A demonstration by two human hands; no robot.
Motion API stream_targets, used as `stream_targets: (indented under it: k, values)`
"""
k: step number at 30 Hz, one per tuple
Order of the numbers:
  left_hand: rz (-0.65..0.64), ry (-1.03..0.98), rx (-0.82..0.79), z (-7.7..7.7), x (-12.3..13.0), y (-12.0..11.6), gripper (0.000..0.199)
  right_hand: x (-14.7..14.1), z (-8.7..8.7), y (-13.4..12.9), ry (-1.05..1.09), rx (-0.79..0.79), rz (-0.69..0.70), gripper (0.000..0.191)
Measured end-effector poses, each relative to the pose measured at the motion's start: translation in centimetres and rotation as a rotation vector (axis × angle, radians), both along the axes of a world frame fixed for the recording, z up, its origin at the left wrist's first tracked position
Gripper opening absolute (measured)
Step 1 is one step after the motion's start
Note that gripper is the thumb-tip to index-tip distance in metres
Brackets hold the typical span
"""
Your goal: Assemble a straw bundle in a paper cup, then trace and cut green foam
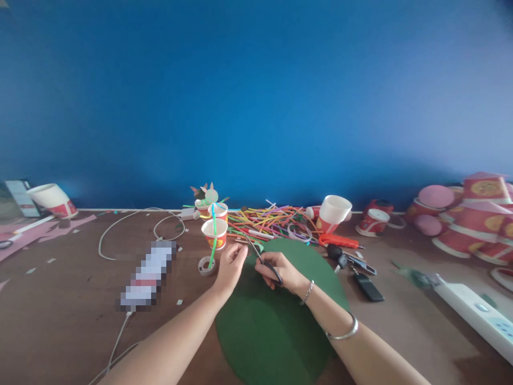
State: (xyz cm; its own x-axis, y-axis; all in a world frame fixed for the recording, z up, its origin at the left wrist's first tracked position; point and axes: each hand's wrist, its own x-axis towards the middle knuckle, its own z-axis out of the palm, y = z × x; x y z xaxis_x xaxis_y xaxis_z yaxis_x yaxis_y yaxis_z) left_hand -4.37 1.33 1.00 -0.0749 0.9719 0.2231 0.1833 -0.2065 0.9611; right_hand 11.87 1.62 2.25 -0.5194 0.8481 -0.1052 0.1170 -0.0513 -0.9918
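Note:
My right hand (278, 271) grips a pair of dark-handled scissors (254, 247), with the blades pointing up and to the left. Just left of the blades, my left hand (232, 264) has its fingertips pressed together; whatever they pinch is too small to make out. Both hands are above a large round green sheet (276, 326) lying on the table. A small light-green scrap (258, 247) shows beside the blades. Close to my left hand are a roll of tape (207, 266) and a red and white paper cup (209, 239) with a green strip across it.
Coloured strips (276, 216) lie in a pile near the blue wall. Further right are a white-topped cup (333, 214), an orange glue gun (340, 241), keys (366, 286) and a power strip (475, 310). A cabled phone (148, 275) lies at left; pink cup constructions (468, 224) stand far right.

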Motion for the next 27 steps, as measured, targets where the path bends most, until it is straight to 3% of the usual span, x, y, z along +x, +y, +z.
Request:
stream_targets:
  k: [7,12,16,21,24,27]
  values:
    - [0.019,0.009,0.013,-0.1,-0.1,0.2,0.033,-0.1,0.1,0.0,-0.039,0.0,-0.044,0.032]
    - [0.018,0.064,0.026,-0.2,-0.1,0.2,0.032,0.2,-0.4,0.5,0.063,0.084,-0.314,0.033]
    - [-0.015,0.225,0.085,0.2,0.2,-0.1,0.026,0.6,-0.7,1.0,0.119,0.137,-0.467,0.034]
    - [-0.059,0.529,0.136,0.0,0.7,-0.5,0.015,0.6,-0.6,1.1,0.124,0.146,-0.478,0.035]
    - [-0.014,0.618,0.129,-0.6,0.7,-0.5,0.007,0.4,-0.4,1.0,0.127,0.147,-0.468,0.034]
    - [0.043,0.612,0.179,-0.8,0.5,-0.3,0.021,0.3,-0.1,0.8,0.134,0.144,-0.477,0.034]
